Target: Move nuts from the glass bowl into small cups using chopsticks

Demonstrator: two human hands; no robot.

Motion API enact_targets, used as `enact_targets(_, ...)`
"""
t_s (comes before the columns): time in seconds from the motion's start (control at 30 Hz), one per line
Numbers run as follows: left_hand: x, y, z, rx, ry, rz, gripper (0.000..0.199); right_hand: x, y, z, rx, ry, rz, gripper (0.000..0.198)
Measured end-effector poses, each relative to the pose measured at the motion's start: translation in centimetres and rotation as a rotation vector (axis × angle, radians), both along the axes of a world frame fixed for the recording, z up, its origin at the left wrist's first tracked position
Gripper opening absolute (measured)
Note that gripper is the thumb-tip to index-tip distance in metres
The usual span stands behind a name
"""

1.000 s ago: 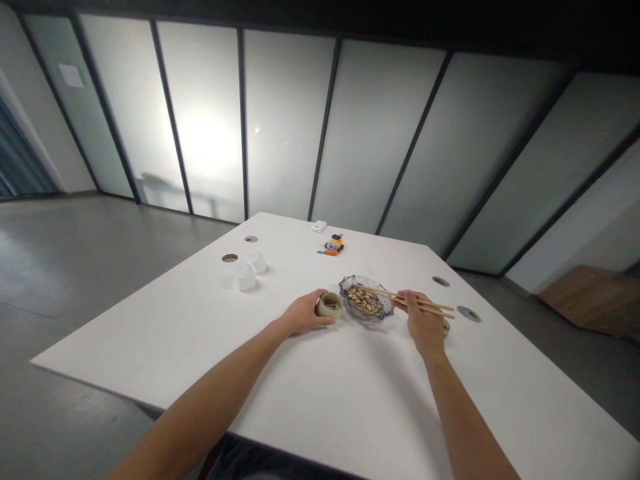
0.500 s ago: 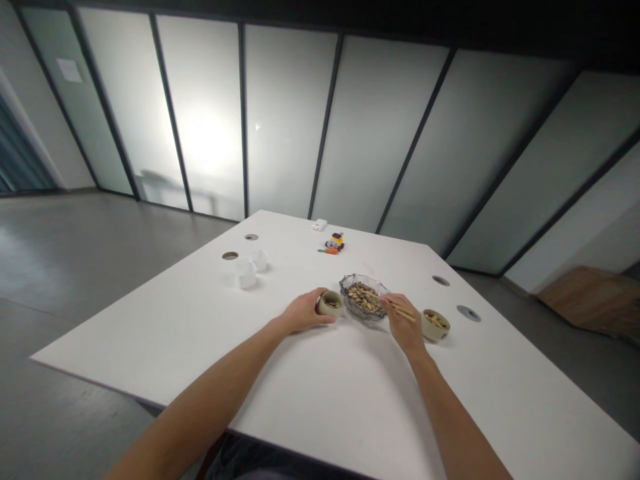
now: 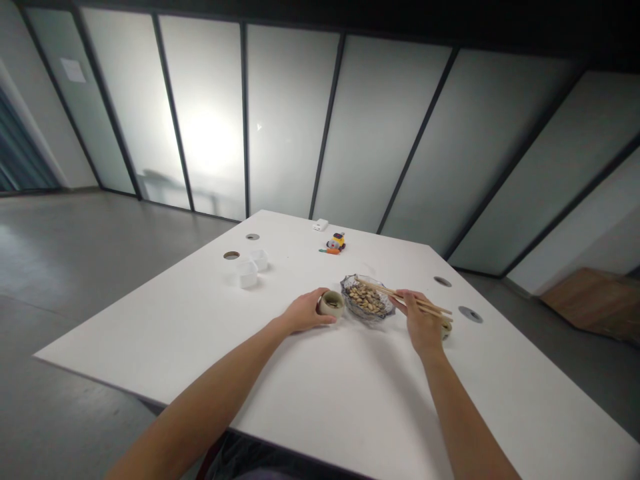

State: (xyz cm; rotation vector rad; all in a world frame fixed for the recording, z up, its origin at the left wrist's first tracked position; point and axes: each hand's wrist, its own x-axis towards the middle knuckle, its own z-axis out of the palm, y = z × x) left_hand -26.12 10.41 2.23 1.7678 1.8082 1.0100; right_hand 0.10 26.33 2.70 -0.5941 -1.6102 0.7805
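Observation:
My left hand [image 3: 306, 311] is wrapped round a small greenish ceramic cup [image 3: 331, 307] standing on the white table; a few dark bits lie inside it. A clear glass bowl [image 3: 385, 315] with a scalloped rim sits just right of the cup, holding a heap of brown seeds or nuts [image 3: 367, 298]. In my right hand [image 3: 423, 323] is a pair of wooden chopsticks [image 3: 425, 305], their tips over the far side of the bowl. A second ceramic cup [image 3: 447, 328] is mostly hidden behind my right hand.
Two clear plastic containers [image 3: 247, 275] stand on the left of the white table [image 3: 190, 333]. Farther back are a yellow toy vehicle [image 3: 339, 241], an orange toy carrot [image 3: 331, 252] and a white box-shaped object [image 3: 321, 225]. Round holes [image 3: 470, 314] pierce the tabletop on both sides.
My right hand has moved right, now covering most of the second cup. The chopsticks have swung flatter, pointing left across the bowl. My left hand stays on its cup.

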Motion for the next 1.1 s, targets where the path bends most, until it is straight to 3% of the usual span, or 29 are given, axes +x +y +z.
enact_targets(0.17,0.1,-0.1,0.1,-0.006,0.011,0.006,0.068,-0.4,-1.1,0.9,-0.262,0.17,0.177,0.039)
enact_targets(0.3,0.1,-0.1,0.2,-0.015,0.017,0.013,0.069,-1.1,-2.1,1.5,-0.325,0.16,0.184,0.042)
enact_targets(0.43,-0.1,0.0,0.0,-0.006,0.013,0.004,0.067,-1.0,-1.9,1.3,-0.225,0.107,0.022,0.048)
enact_targets(0.6,-0.2,0.1,-0.2,0.013,0.008,-0.002,0.068,-0.7,-0.9,0.0,-0.017,-0.122,-0.168,0.052)
enact_targets(0.77,-0.2,0.1,-0.2,-0.001,0.002,-0.004,0.069,-1.4,-0.9,-0.9,0.164,-0.207,-0.166,0.051)
enact_targets(1.1,-0.2,0.1,-0.2,0.006,-0.001,0.001,0.069,-1.3,-0.8,-1.0,0.181,-0.254,-0.193,0.05)
